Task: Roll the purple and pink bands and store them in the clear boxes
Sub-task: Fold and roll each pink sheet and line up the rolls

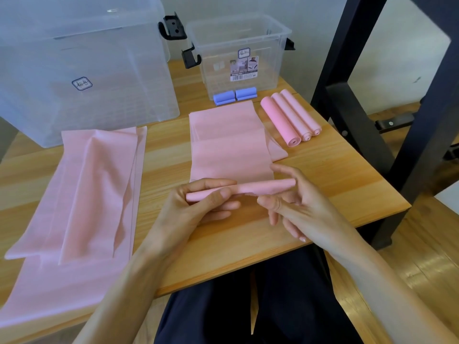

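Both hands are working at the near edge of the worktop, rolling the pink band that is lying flat and running off toward 12 o'clock. The left hand is pinching the roll at its 9 o'clock end, thumb on top and fingers curled beneath. The right hand is cradling the 3 o'clock end, fingers loosely spread behind and under it, thumb pressing near the middle. The roll is looking thin and soft, a light, stretchy sheet that will likely spring loose if either end is let go, so gripping both ends evenly seems the way to keep it straight. At 1 o'clock three finished pink rolls are lying side by side; two purple rolls are sitting against the small box. The large box is standing at 10 o'clock, more unrolled bands heaped at 9.
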Tool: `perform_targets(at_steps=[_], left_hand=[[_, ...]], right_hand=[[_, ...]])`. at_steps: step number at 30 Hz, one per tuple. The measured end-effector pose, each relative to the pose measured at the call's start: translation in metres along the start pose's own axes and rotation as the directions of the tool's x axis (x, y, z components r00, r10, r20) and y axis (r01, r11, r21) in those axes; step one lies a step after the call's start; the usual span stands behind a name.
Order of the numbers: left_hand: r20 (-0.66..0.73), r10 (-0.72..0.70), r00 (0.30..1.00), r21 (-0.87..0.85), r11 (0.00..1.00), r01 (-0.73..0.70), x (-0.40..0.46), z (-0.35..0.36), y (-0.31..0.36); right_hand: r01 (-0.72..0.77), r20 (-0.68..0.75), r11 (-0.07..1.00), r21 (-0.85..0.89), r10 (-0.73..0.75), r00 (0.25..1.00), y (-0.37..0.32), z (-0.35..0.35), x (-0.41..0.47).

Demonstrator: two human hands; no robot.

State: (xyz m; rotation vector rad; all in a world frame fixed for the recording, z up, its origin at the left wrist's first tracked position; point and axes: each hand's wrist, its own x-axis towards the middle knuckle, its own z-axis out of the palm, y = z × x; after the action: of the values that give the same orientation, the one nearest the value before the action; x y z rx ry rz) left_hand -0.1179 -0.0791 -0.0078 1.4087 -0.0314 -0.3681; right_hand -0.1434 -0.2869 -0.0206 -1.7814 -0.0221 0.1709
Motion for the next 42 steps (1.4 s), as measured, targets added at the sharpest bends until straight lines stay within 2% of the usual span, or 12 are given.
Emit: perform_targets(at_steps=[4,7,11,15,20,31,37,42], left_hand=[[0.000,0.012,1.000,-0.002,1.000,-0.012,0.000,0.000,0.000],[0.000,0.005,1.000,0.010,1.000,-0.005,0.000,0.000,0.000],[-0.011,0.010,1.000,0.004,1.000,-0.010,-0.002,-0.002,-0.001],[-0.022,0.012,1.000,0.017,1.000,-0.012,-0.001,-0.001,-0.001],[-0.020,0.017,1.000,0.032,0.999,-0.017,-0.001,-0.001,-0.002],[-0.024,0.028,0.999,0.046,0.999,-0.027,-0.001,-0.002,-0.003],[-0.022,0.045,0.999,0.158,0.987,-0.041,0.002,-0.002,-0.001],[0.041,0.048,0.998,0.213,0.976,-0.056,0.009,-0.006,0.007]], right_hand=[[-0.043,0.028,0.996,0.075,0.041,0.999,-0.003,0.004,-0.001],[-0.011,0.046,0.996,0.092,0.007,0.999,-0.004,0.011,0.000],[0.008,-0.011,0.995,0.101,-0.007,1.000,-0.004,0.005,0.002],[0.049,0.021,0.997,0.055,-0.050,0.999,-0.002,0.007,0.002],[0.070,0.037,0.995,0.076,-0.073,0.997,-0.001,0.004,0.005],[0.114,0.038,0.974,0.194,-0.124,0.992,0.006,-0.003,0.009],[0.144,0.015,0.969,0.199,-0.149,0.989,0.004,0.001,0.018],[0.138,-0.027,0.967,0.213,-0.135,0.990,0.001,-0.001,0.027]])
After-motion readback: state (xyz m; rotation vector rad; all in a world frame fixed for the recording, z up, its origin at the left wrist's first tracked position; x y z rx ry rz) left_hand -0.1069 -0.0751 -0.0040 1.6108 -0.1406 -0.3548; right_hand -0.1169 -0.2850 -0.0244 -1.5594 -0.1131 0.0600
